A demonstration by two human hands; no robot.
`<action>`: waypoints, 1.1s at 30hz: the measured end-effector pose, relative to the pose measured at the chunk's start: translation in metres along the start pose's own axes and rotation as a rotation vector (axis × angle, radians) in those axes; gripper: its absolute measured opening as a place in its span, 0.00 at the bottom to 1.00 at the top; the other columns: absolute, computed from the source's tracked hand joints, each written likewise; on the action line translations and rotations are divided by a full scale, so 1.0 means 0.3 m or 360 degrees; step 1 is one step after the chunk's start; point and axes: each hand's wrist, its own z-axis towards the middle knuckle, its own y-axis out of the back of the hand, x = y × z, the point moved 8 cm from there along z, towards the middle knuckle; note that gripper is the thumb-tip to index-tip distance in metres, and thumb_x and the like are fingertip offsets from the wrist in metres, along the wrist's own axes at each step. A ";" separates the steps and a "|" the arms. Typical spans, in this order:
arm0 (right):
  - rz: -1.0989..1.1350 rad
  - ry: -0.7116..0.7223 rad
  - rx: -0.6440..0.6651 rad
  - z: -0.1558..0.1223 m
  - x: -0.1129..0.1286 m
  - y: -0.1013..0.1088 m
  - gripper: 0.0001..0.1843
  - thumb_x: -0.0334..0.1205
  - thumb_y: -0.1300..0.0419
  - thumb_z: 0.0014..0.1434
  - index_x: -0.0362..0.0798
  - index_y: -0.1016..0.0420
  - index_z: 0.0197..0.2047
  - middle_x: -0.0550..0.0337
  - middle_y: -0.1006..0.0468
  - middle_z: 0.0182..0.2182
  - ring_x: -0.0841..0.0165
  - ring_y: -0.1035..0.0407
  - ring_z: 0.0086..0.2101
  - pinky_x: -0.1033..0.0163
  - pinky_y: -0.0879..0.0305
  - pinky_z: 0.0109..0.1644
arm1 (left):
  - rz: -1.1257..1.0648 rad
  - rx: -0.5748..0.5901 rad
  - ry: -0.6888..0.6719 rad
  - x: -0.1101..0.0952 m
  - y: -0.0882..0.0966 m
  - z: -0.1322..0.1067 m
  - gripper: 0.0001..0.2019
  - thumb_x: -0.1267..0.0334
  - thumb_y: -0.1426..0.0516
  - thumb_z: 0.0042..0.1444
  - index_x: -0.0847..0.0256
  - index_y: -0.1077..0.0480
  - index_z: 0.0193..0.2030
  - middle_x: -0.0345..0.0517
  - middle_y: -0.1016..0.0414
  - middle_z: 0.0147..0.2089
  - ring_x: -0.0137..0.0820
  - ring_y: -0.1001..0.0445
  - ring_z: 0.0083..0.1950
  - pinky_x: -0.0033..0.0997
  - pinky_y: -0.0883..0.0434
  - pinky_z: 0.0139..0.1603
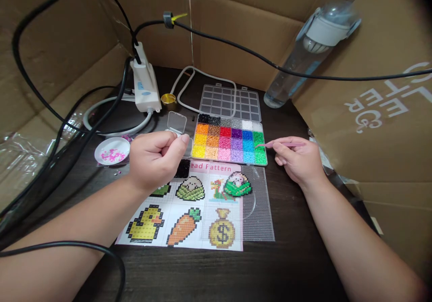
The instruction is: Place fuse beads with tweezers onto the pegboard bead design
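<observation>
Your right hand [299,160], right of centre, has the pink tweezers [286,144] pinched between thumb and fingers, tips pointing left over the green cells at the right edge of the bead box [229,162]. Your left hand [157,155], left of centre, is curled up with the thumb pressed along the index finger; can't tell if anything's gripped inside. Bead box sits mid-frame, lid [229,101] folded back, probably so every colour is reachable from your side. Tweezers look held well back, likely to keep your fingers out of the cells. Pattern sheet [165,209] lies lower centre, with the clear pegboard [261,212] overlapping its right side, presumably so the print shows through. Green bead figure [238,186] is on that overlap, just below the box. White dish [127,148] of pink and pale beads is at left, past your left forearm. Hard to make out: whether the tweezer tips touch beads or hold one; they're too small at this range. Your left fist covers part of the small clear case [177,122] and the sheet's upper left, cutting off its title and a green picture. Black bead tray [182,169] is half behind that hand too.
</observation>
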 end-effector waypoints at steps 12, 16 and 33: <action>0.0262 -0.0044 0.0007 -0.002 0.038 -0.009 0.12 0.43 0.22 0.46 0.44 0.15 0.29 0.49 0.15 0.31 0.80 0.42 0.15 0.67 0.46 0.18 | -0.0032 0.0002 0.0009 0.000 -0.004 0.003 0.26 0.68 0.41 0.58 0.62 0.50 0.15 0.35 0.48 0.14 0.20 0.49 0.17 0.30 0.50 0.18; 0.0382 -0.0031 0.0213 -0.028 0.073 -0.039 0.11 0.43 0.22 0.47 0.46 0.15 0.29 0.50 0.15 0.30 0.82 0.44 0.14 0.69 0.47 0.16 | -0.0040 -0.0001 0.0030 0.009 -0.004 0.000 0.26 0.67 0.41 0.59 0.61 0.51 0.15 0.35 0.49 0.14 0.20 0.50 0.17 0.30 0.50 0.18; 0.0070 -0.0084 0.1041 -0.147 0.072 -0.196 0.04 0.39 0.29 0.57 0.48 0.13 0.33 0.52 0.15 0.32 0.76 0.35 0.18 0.69 0.39 0.18 | -0.0059 -0.0003 0.0021 -0.001 -0.008 0.004 0.25 0.68 0.41 0.57 0.62 0.49 0.15 0.35 0.48 0.14 0.20 0.48 0.17 0.30 0.51 0.18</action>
